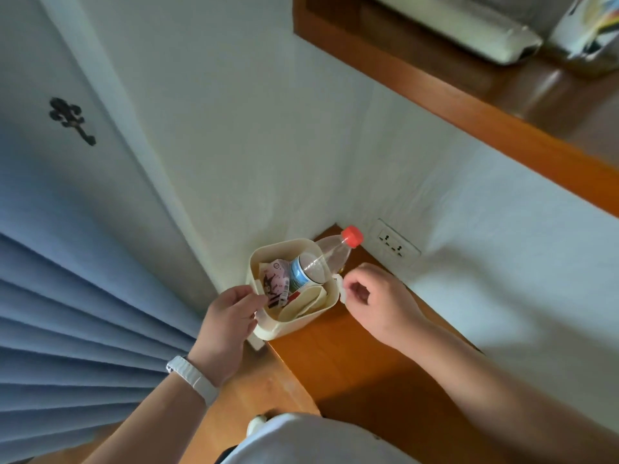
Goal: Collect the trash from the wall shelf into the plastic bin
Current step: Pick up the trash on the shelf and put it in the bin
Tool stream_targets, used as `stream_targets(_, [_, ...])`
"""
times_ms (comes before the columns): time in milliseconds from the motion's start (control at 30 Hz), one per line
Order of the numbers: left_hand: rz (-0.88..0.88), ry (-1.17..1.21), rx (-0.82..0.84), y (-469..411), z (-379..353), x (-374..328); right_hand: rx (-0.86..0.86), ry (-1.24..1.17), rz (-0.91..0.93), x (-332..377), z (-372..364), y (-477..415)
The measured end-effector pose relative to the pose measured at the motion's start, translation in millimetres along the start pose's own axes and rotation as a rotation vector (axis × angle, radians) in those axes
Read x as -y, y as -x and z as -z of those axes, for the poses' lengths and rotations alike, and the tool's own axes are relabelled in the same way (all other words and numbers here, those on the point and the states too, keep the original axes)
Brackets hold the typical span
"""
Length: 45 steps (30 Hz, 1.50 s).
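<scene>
The cream plastic bin point(294, 324) sits on the floor in the wall corner, packed with a red-capped clear bottle point(321, 259), a pink wrapper point(276, 279) and paper. The left hand point(231, 316) grips its near rim handle. The right hand point(371, 296) pinches the white handle on the opposite side.

1 head cam, steep downward, close

White walls point(234, 128) meet at a corner. A wall socket point(398, 245) sits low on the right wall. An orange-brown wooden shelf point(469, 105) runs along the upper right. Blue pleated curtain point(67, 329) hangs at left. Wooden floor point(351, 356) lies below.
</scene>
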<state>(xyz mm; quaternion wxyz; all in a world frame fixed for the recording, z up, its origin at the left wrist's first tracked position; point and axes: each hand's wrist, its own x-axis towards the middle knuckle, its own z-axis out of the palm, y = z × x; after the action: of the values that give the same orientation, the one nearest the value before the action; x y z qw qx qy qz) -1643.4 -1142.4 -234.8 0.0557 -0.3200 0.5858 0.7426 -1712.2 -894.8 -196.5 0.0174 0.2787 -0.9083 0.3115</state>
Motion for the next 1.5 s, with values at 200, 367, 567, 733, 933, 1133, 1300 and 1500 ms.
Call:
stream_targets(200, [-0.029,-0.032,0.036,10.9,1.9,-3.7,-0.066,-0.156,0.077,60.0,-4.9,-13.6])
stream_targets(367, [-0.041,-0.077,0.031,18.7,-0.4,-5.1,-0.078,-0.229,-0.031,87.0,-25.6,-27.8])
stream_targets(567, [-0.042,-0.109,0.03,24.1,2.0,-1.9,-0.039,-0.233,-0.197,104.4,-35.1,-45.6])
stream_targets(733, [-0.028,-0.093,0.028,26.4,1.8,-1.0,-0.022,-0.105,-0.135,98.1,-28.9,-43.4])
stream_targets(933, [-0.022,-0.034,0.002,23.6,6.8,-2.7,-0.118,-0.017,0.057,72.9,-11.3,-11.4])
stream_targets(1133, [0.009,-0.016,-0.041,16.8,12.5,2.4,0.01,0.19,-0.142,1.1,-28.1,9.4])
stream_targets(1300, [0.042,0.005,-0.067,19.4,14.9,9.9,0.236,0.267,-0.395,-66.8,-70.4,7.3])
stream_targets(1500, [0.1,0.041,-0.126,22.5,20.1,18.2,0.338,0.323,-0.335,-110.7,-112.5,-11.9])
